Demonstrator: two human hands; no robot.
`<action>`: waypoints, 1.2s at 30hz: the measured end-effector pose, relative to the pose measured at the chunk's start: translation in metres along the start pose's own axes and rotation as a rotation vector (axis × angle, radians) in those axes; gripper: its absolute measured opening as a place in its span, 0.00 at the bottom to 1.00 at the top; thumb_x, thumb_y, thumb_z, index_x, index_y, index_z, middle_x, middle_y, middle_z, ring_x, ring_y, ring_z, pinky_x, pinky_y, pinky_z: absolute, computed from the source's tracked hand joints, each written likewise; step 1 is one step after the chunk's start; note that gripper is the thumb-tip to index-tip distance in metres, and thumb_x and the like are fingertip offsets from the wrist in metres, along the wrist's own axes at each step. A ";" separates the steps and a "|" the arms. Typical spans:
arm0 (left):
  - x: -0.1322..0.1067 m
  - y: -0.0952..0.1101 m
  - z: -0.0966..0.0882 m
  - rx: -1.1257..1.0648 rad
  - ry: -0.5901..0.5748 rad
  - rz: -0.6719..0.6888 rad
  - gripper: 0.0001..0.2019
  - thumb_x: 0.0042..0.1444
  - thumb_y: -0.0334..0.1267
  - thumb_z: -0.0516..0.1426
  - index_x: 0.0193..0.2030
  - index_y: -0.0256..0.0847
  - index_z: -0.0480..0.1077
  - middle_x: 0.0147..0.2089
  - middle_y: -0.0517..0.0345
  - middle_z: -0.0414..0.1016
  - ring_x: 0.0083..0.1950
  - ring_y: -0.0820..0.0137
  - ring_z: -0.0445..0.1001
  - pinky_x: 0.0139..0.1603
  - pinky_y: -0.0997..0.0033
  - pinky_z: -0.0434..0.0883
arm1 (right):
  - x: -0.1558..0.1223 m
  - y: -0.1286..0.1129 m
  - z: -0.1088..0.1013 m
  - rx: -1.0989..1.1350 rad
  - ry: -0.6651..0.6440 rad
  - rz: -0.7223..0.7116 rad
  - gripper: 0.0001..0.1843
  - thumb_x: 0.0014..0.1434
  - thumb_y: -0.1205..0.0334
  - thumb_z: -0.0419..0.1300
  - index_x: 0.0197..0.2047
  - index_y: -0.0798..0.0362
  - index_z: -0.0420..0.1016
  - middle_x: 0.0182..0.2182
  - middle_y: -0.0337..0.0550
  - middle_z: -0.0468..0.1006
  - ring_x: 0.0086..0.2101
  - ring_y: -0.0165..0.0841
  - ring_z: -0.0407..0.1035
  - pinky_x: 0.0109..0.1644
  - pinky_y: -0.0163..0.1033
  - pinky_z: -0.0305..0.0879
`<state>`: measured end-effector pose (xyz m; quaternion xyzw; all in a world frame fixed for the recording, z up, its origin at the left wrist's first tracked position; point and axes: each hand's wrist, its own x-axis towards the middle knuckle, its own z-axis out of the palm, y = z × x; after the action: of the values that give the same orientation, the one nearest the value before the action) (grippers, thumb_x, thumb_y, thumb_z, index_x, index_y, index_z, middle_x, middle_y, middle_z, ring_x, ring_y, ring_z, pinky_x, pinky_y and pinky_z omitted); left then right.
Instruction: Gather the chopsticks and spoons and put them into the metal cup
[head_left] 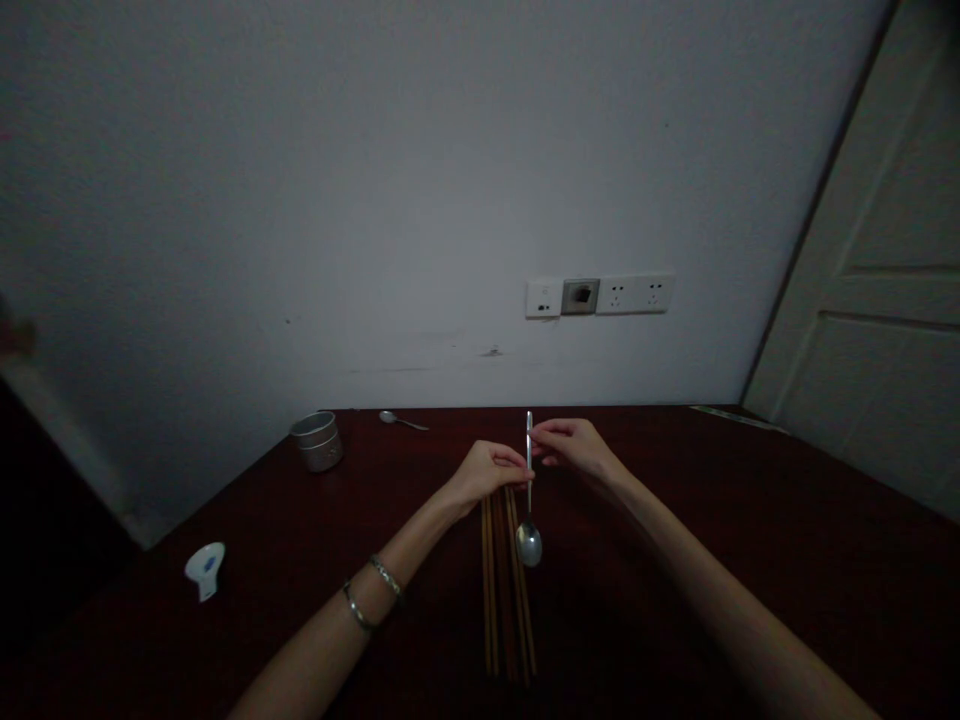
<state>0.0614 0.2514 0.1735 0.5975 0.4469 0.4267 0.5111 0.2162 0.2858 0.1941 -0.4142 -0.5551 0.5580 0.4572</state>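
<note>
At lower left a small white dish [205,568] lies on the dark red table [750,520]; further up sit a metal cup [317,440] and a spare spoon [401,420]. At centre, the left hand [487,472] closes around a bundle of wooden chopsticks [507,590]. Both hands pinch the handle of a steel spoon [529,520], bowl hanging down; the right hand [574,445] grips near its top.
</note>
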 end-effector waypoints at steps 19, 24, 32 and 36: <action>0.034 -0.062 -0.087 -0.416 0.375 -0.141 0.07 0.51 0.34 0.56 0.27 0.31 0.70 0.20 0.57 0.69 0.22 0.77 0.69 0.30 0.75 0.70 | 0.024 0.068 -0.013 0.008 -0.074 0.274 0.05 0.47 0.73 0.61 0.21 0.63 0.73 0.15 0.42 0.74 0.16 0.22 0.67 0.20 0.24 0.66; 0.034 -0.068 -0.097 -0.449 0.417 -0.199 0.08 0.52 0.33 0.55 0.27 0.31 0.70 0.20 0.57 0.69 0.22 0.77 0.69 0.30 0.75 0.70 | 0.025 0.080 -0.009 -0.005 -0.097 0.312 0.05 0.46 0.72 0.62 0.21 0.63 0.73 0.16 0.43 0.75 0.17 0.23 0.68 0.21 0.24 0.67; 0.036 -0.078 -0.104 -0.460 0.382 -0.197 0.08 0.52 0.34 0.55 0.27 0.31 0.70 0.20 0.56 0.69 0.22 0.76 0.69 0.30 0.75 0.71 | 0.023 0.087 0.000 -0.006 -0.112 0.338 0.08 0.46 0.74 0.61 0.18 0.62 0.72 0.14 0.40 0.73 0.16 0.23 0.67 0.22 0.25 0.68; 0.036 -0.080 -0.106 -0.457 0.399 -0.220 0.08 0.52 0.34 0.55 0.28 0.31 0.70 0.20 0.56 0.69 0.22 0.76 0.69 0.30 0.75 0.71 | 0.023 0.088 0.001 -0.057 -0.098 0.345 0.09 0.46 0.74 0.61 0.17 0.61 0.71 0.13 0.39 0.72 0.16 0.23 0.67 0.24 0.25 0.68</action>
<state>-0.0408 0.3171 0.1081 0.3199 0.4931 0.5668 0.5773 0.2052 0.3108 0.1073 -0.4883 -0.5128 0.6318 0.3154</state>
